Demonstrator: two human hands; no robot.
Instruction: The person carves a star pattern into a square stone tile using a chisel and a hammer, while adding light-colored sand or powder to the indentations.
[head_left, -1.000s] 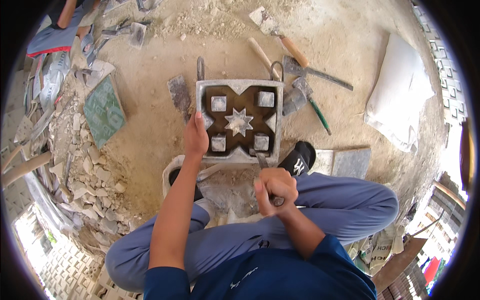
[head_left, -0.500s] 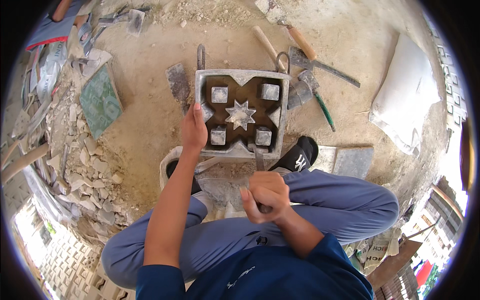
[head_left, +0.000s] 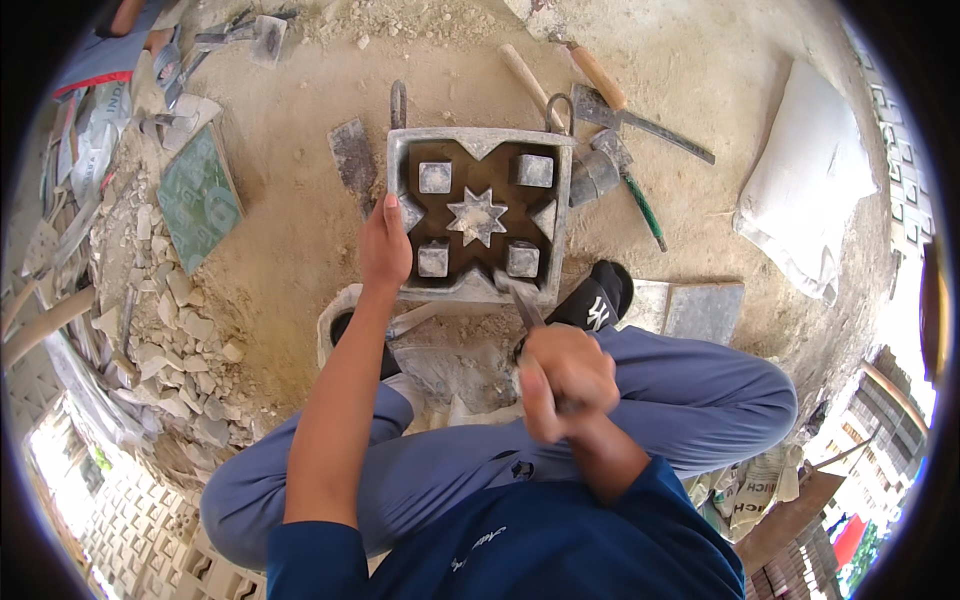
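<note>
A square grey metal mould (head_left: 481,135) stands between my feet, with a star-shaped core (head_left: 477,217) in its middle, square blocks near its corners and pointed wedges along its walls. My left hand (head_left: 386,245) grips the mould's left wall, thumb over the rim. My right hand (head_left: 568,380) is closed round a tool with a narrow flat metal blade (head_left: 527,309); its handle is mostly hidden in the fist. The blade's tip reaches inside the mould's near wall, beside the bottom-right block (head_left: 522,260). Two metal loops (head_left: 398,105) rise from the mould's far corners.
A flat trowel (head_left: 352,160) lies left of the mould. Beyond its right side are a green-handled hammer (head_left: 640,205), a wooden-handled blade (head_left: 660,135) and a wooden handle (head_left: 525,75). A white sack (head_left: 808,185) lies right; rubble (head_left: 185,340) and a green tile (head_left: 200,200) lie left.
My right hand has moved right, and the blade has turned from nearly upright in the picture to a slant. My left hand keeps its hold; the mould appears slightly higher in view.
</note>
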